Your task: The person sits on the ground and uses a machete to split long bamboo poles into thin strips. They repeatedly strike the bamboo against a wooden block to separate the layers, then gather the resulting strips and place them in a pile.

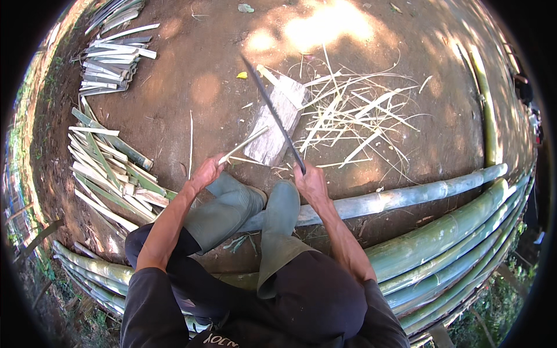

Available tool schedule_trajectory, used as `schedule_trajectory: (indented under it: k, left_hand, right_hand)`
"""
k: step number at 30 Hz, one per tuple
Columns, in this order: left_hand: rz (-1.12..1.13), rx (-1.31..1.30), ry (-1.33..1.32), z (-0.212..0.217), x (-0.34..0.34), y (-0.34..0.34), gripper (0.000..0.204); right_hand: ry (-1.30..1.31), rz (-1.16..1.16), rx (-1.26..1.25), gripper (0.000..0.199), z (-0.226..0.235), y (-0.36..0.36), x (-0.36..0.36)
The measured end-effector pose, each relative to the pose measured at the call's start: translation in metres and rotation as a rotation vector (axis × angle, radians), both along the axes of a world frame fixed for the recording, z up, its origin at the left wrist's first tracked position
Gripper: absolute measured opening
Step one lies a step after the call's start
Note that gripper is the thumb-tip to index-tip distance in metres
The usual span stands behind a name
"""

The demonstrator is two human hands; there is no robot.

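Observation:
My left hand (207, 173) is closed round one end of a thin split bamboo strip (246, 139), whose far end reaches over a pale wooden block (278, 119) on the ground. In my right hand (311, 181) is the handle of a long dark machete (268, 104). Its blade slants up and to the left, passing above the block. The strip's tip is close to the blade; whether they touch I cannot tell. To the right of the block lies a loose heap of thin bamboo shavings (354, 116).
Split bamboo pieces (116, 174) are piled at my left, with bundled slats (110, 69) farther off. A bamboo pole (400, 198) lies across by my rubber boots (281, 209). Thick green bamboo poles (441, 238) are stacked beneath me, and another pole (486, 104) lies at far right.

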State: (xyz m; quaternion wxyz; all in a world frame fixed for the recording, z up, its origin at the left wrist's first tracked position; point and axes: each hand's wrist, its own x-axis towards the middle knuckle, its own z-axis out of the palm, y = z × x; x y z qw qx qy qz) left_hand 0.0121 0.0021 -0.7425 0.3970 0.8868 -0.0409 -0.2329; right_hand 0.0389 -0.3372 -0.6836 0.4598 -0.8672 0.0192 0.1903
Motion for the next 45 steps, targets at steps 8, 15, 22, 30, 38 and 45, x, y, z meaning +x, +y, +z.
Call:
schedule_trajectory:
  k: [8,15,22,30,38,45]
  left_hand:
    - [-0.023,0.041,0.114,-0.021,0.004,0.021,0.032]
    - [0.076,-0.158,0.696,0.005,0.048,0.021,0.048]
    - [-0.021,0.028,0.727,0.007,0.058,0.023,0.067]
    - [-0.013,0.083,0.675,0.016,0.033,0.058,0.078]
    - [-0.329,0.683,0.650,-0.005,-0.027,0.135,0.047]
    - [-0.179,0.649,0.165,0.070,-0.023,0.090,0.032]
  right_hand:
    - [0.150,0.218,-0.206,0.035,-0.044,-0.019,-0.001]
    - [0.675,0.007,0.379,0.030,-0.035,-0.036,0.005]
    - [0.738,-0.086,0.502,0.028,-0.044,-0.031,-0.006]
    - [0.627,-0.082,0.389,0.025,-0.013,-0.050,-0.019]
    - [0.546,0.020,0.283,0.027,-0.028,-0.061,-0.054]
    - [0.648,-0.080,0.334,0.030,0.009,-0.056,-0.068]
